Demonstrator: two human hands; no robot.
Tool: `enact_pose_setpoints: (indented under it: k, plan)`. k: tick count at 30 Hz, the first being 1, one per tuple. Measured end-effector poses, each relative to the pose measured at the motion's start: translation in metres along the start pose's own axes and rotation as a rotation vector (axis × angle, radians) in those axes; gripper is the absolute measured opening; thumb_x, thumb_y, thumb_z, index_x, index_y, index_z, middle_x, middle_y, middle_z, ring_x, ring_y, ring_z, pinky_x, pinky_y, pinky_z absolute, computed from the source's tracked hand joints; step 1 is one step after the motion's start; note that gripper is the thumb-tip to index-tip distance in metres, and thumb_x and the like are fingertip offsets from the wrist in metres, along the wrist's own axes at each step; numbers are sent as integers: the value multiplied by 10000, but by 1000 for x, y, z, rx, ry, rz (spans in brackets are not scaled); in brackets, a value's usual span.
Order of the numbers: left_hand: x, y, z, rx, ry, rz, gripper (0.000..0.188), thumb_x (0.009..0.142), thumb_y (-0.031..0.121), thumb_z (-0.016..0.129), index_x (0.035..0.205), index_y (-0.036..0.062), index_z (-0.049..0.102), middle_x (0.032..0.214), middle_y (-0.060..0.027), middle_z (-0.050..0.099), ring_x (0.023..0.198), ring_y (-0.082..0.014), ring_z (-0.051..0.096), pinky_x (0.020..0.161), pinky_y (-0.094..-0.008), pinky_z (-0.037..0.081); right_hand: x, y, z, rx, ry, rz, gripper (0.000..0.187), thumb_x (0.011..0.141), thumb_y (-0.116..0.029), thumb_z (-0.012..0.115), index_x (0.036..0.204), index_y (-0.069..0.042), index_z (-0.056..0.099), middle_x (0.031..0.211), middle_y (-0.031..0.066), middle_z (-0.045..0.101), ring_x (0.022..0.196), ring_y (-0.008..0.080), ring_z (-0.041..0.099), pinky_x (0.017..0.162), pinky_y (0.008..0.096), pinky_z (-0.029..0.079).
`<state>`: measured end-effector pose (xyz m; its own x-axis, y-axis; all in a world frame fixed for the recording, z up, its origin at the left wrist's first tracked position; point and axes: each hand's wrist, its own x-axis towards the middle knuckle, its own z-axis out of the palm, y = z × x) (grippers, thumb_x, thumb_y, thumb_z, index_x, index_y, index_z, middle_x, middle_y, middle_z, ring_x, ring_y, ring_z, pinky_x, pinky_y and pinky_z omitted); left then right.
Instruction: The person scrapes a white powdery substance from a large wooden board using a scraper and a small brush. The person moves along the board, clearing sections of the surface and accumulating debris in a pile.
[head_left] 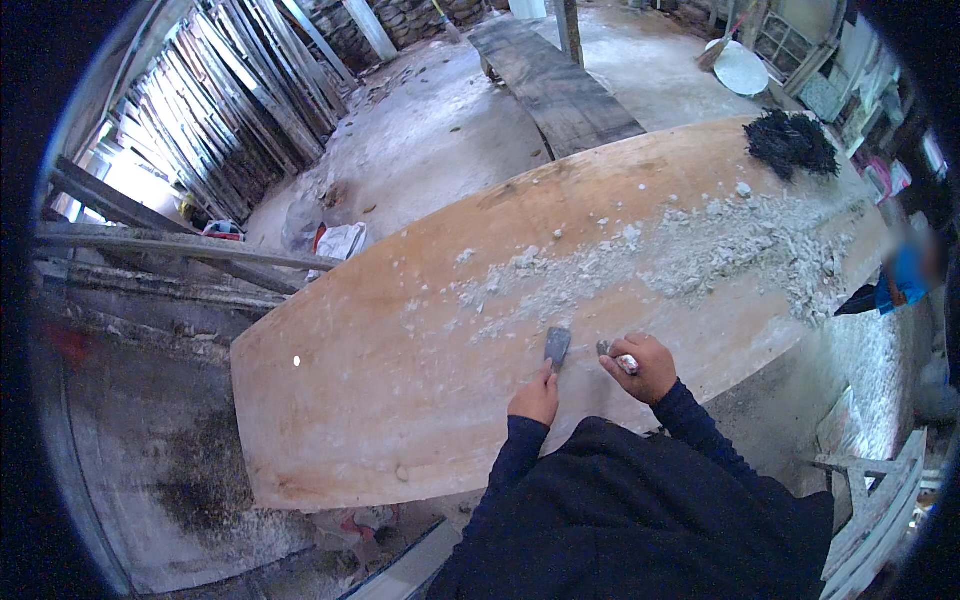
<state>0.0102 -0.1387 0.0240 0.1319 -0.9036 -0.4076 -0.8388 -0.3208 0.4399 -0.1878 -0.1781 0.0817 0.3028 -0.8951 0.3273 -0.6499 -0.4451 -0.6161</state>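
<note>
My left hand (pixel 535 398) grips a putty knife (pixel 558 344), its wide grey blade pointing away from me over the wooden tabletop (pixel 350 420). Close by on the right, my right hand (pixel 652 370) is closed round a short tool (pixel 627 364) with a pale, red-marked handle. A small grey end sticks out to the left of those fingers; the tool's exact kind is unclear. Beyond both hands, white crumbly material (pixel 720 245) lies in flakes and lumps, thickest toward the right.
A black tangled bundle (pixel 790 145) rests on the table's far right corner. At the right edge is a person in blue (pixel 897 280). Behind the table stands a long dark bench (pixel 560 85). Wooden poles (pixel 230 100) lean at the back left; a white round basin (pixel 738 68) is at the back right.
</note>
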Motion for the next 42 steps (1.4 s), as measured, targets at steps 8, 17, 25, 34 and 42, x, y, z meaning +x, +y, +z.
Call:
enact_pose_setpoints:
  k: [8,17,25,34,42]
  plan:
    - [-9,8,-5,29,-24,35,378,878,333,385,1228,215,465,864,-196,619,793,-362,599,682,-487,466,4,-2,1,64,-13,39,174,761,-259,635,738,-96,581,671,107,547,640,307,553,532,390,439]
    - [16,11,8,-45,49,90,405,879,351,380,1256,212,428,843,-214,615,779,-401,592,690,-497,462,1,-2,-7,60,-46,57,183,755,-253,643,722,-91,566,676,98,549,650,304,553,553,387,437]
    - [12,14,8,-65,-2,7,422,883,383,370,1243,182,457,922,-211,606,820,-395,582,718,-486,456,-1,5,-7,76,-12,84,184,750,-245,648,712,-86,564,683,97,558,645,306,554,555,393,436]
    - [3,4,8,-101,23,48,400,883,355,376,1252,220,447,925,-207,608,835,-371,590,732,-472,460,2,-2,-7,103,4,26,179,749,-242,648,711,-91,559,682,105,556,645,313,551,555,394,437]
    - [14,2,4,-54,32,107,396,886,348,368,1258,230,439,919,-200,610,831,-368,592,723,-474,462,0,-1,-9,93,12,20,168,747,-231,648,716,-91,560,675,101,548,654,306,550,562,394,436]
